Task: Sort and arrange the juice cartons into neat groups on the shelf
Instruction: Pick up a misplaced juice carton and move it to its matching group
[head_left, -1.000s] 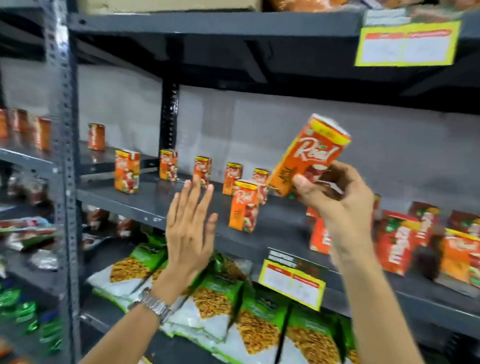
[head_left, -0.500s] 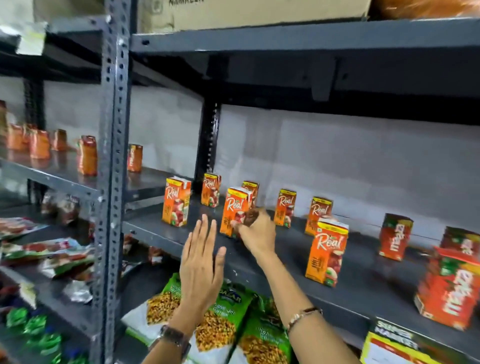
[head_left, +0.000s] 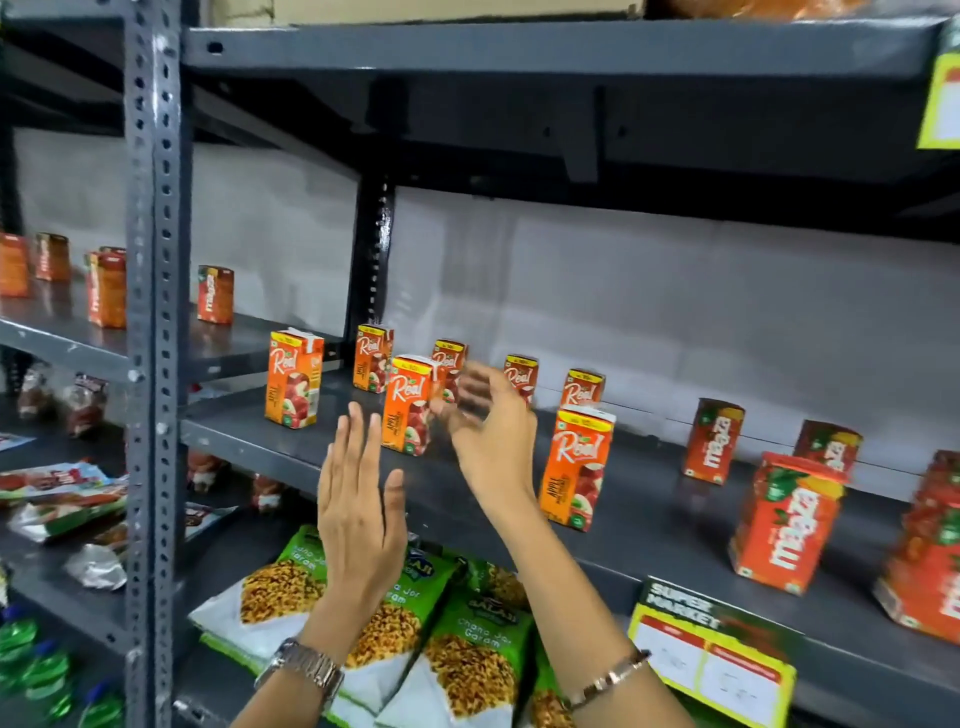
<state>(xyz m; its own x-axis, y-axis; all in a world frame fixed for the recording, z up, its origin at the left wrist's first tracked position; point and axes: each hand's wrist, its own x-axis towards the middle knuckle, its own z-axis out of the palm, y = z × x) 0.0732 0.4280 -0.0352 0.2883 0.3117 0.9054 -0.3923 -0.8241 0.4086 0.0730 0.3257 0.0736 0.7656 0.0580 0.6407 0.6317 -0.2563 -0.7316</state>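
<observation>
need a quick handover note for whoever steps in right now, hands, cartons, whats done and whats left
Left hand: open, flat, in front of the shelf edge, holding nothing.
Right hand: open, empty, blurred, beside the front middle Real carton.
Real cartons: seven upright but spaced apart, three in front, including the left one and the right one, and four behind.
Maaza cartons: loosely placed at the right end.
Done: brands roughly separated.
Left: close the gaps in both groups and line them up.

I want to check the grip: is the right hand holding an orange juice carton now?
No, the right hand is open and empty beside an upright orange juice carton.
</observation>
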